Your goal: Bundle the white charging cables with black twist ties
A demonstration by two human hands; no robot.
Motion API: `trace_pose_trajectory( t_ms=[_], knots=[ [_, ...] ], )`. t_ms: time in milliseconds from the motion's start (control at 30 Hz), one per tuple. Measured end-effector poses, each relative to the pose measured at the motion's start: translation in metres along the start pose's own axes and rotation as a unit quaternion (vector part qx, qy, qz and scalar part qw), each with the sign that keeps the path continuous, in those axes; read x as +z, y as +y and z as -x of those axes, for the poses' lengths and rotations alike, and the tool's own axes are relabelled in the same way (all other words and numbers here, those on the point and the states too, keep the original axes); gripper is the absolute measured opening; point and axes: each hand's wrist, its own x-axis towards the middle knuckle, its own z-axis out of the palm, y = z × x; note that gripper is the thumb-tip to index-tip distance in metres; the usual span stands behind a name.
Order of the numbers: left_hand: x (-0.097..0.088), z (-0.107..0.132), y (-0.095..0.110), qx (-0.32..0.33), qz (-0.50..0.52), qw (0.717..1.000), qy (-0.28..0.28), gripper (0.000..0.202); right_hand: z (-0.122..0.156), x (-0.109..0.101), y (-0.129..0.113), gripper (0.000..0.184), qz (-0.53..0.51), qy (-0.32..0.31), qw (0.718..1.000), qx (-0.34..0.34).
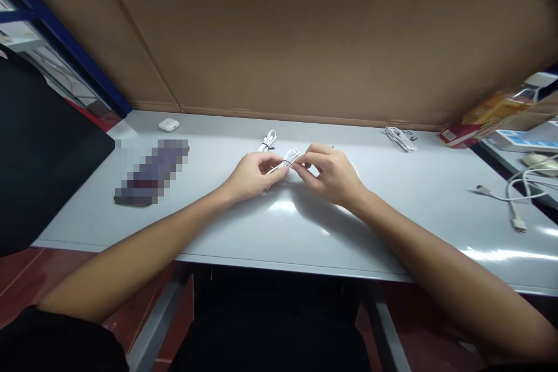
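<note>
Between my hands, a little above the table, is a coiled white cable with a thin black tie around its middle. My left hand pinches the bundle from the left, thumb in front. The thumb and forefinger of my right hand are closed together at the black tie, seemingly on its end; the fingers partly hide it. Just behind my left hand lies another white cable bundle, bound with a black tie. A bit of white cable shows beyond my right hand, mostly hidden.
At the table's back left sit a white earbud case and a blurred-out flat object. Toward the back right lies a white cable bundle with black ties. Loose white cables and a red-and-yellow package are at the right.
</note>
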Motion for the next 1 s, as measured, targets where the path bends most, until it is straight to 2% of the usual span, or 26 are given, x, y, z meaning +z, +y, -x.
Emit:
trace_pose_trajectory(
  t_ms=[100,200,333,400,500,600,667,767,867,1000],
  knots=[
    [-0.001,0.004,0.001,0.035,-0.107,0.994,0.012,0.025,-0.003,-0.003,-0.005,0.018,-0.067,0.018,0.997,0.039],
    [-0.001,0.008,0.004,0.048,-0.141,0.988,-0.028,0.023,-0.005,-0.005,-0.008,0.018,-0.118,0.017,0.989,0.091],
    [-0.002,0.008,0.007,0.042,-0.098,0.992,-0.074,0.03,-0.006,-0.005,-0.004,0.019,-0.189,0.005,0.97,0.155],
    [-0.003,0.005,0.007,0.034,-0.057,0.996,-0.06,0.033,-0.007,-0.006,-0.001,0.021,-0.217,0.001,0.961,0.169],
    [-0.007,0.0,0.006,0.029,-0.02,0.999,-0.009,0.038,-0.008,-0.012,0.003,0.024,-0.235,-0.007,0.957,0.172],
    [-0.011,-0.002,0.005,0.027,-0.029,0.999,0.028,0.035,-0.01,-0.022,0.009,0.024,-0.182,-0.028,0.974,0.134],
    [-0.013,0.0,0.005,0.049,-0.082,0.994,0.044,0.028,-0.01,-0.028,0.013,0.023,-0.093,-0.063,0.992,0.059],
    [-0.013,0.003,0.007,0.104,-0.186,0.976,0.042,0.021,-0.008,-0.031,0.018,0.028,0.032,-0.11,0.993,-0.038],
    [-0.013,0.003,0.006,0.105,-0.205,0.973,0.031,0.021,-0.006,-0.03,0.023,0.03,0.063,-0.11,0.99,-0.052],
    [-0.014,0.001,0.004,0.061,-0.183,0.98,0.046,0.032,-0.009,-0.035,0.045,0.028,0.067,-0.06,0.996,-0.018]
  ],
)
